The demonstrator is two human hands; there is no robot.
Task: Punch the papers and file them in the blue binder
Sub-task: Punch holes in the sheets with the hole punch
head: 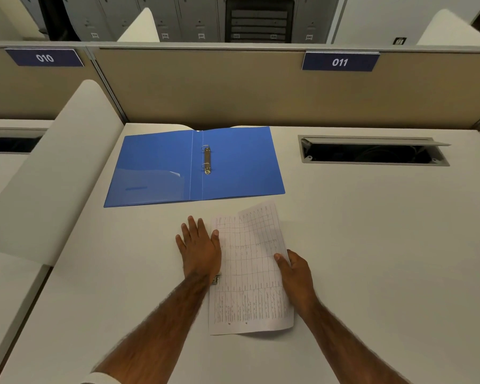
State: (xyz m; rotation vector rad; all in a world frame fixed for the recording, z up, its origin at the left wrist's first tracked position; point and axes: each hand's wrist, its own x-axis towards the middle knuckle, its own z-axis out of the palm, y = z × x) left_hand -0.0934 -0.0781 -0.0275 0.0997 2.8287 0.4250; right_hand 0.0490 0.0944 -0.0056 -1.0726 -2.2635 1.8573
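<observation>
Left hand (201, 250) flat on hole punch (216, 279), right hand (295, 275) pinching papers (250, 273) at 3 o'clock edge; risk: sheets skew, holes miss binder rings (206, 159).

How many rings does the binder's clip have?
2. Both sit on the metal clip just right of the spine of the open binder: the far ring toward the partition, the near ring toward the papers. None looks hidden.
</observation>
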